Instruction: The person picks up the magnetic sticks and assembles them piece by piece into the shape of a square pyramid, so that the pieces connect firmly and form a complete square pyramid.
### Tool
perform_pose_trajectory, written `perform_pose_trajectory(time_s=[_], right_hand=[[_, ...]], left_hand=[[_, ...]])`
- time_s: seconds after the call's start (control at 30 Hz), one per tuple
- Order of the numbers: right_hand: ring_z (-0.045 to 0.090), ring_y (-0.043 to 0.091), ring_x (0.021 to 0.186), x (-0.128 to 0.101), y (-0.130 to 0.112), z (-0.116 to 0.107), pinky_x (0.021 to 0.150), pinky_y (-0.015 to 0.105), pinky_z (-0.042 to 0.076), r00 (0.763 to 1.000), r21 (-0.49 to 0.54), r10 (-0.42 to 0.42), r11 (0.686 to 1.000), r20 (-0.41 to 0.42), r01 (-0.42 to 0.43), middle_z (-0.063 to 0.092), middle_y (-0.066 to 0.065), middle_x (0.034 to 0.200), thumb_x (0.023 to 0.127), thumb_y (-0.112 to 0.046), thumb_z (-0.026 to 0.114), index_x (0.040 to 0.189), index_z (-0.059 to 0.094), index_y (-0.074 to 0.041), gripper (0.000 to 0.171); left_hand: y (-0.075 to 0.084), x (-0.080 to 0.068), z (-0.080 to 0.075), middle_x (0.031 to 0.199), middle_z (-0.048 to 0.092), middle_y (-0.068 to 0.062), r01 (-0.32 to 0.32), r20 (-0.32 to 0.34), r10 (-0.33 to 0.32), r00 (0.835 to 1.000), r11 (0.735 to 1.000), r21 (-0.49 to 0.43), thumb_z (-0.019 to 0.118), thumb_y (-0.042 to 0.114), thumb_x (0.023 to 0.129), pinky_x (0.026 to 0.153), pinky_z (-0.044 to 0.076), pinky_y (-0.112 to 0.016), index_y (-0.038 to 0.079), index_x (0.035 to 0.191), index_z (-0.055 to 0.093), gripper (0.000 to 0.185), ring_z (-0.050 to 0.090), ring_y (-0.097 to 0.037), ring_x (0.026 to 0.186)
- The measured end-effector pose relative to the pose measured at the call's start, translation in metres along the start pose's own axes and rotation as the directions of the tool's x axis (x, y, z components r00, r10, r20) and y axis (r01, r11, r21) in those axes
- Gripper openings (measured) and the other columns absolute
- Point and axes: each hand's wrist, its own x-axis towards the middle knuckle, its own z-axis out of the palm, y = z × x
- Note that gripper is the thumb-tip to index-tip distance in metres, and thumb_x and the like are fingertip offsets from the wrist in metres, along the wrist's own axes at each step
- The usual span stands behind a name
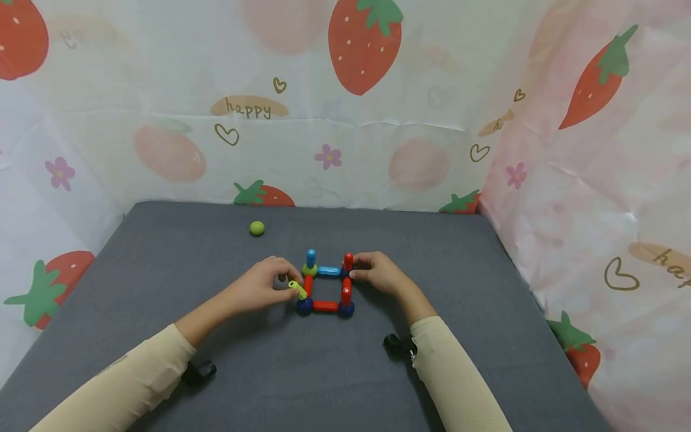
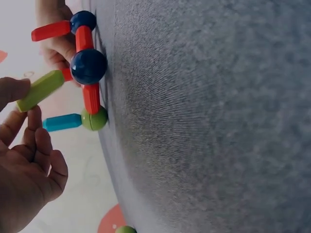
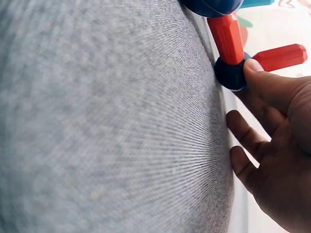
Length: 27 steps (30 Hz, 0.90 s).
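Note:
A square frame of rods and balls lies flat, with a blue rod (image 1: 329,271) at the back and a red rod (image 1: 326,306) at the front. My left hand (image 1: 264,283) pinches a yellow-green rod (image 2: 41,91) between thumb and fingertips. That rod leans over the front-left dark blue ball (image 2: 89,66); whether they touch I cannot tell. Behind it, a blue rod (image 1: 311,258) stands on a green ball (image 2: 94,119). With thumb and fingers, my right hand (image 1: 380,275) holds the back-right dark blue ball (image 3: 230,74), which bears an upright red rod (image 3: 281,57).
A loose green ball (image 1: 257,228) lies toward the back left of the grey cloth-covered table (image 1: 302,372). Strawberry-print curtains (image 1: 335,138) hang behind and at both sides. Another red rod (image 1: 346,293) stands on the front-right dark blue ball (image 1: 346,309).

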Motion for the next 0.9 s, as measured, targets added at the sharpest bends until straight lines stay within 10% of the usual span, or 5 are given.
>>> perform_pose_trajectory(time_s=[0.9], right_hand=[[0.063,0.019,0.12,0.003,-0.006,0.006,0.105,0.044,0.048,0.999,-0.072,-0.046,0.996,0.03,0.048,0.071,-0.001,0.126,0.1,-0.019,0.069,0.127,0.072,-0.019,0.027]], left_hand=[[0.009,0.001,0.027,0.097,0.066,0.005,0.135,0.003,-0.139,0.99,0.962,-0.238,0.08,0.026,0.091,0.071,0.05,-0.033,0.024,0.103,0.071,0.015,0.058,-0.018,0.089]])
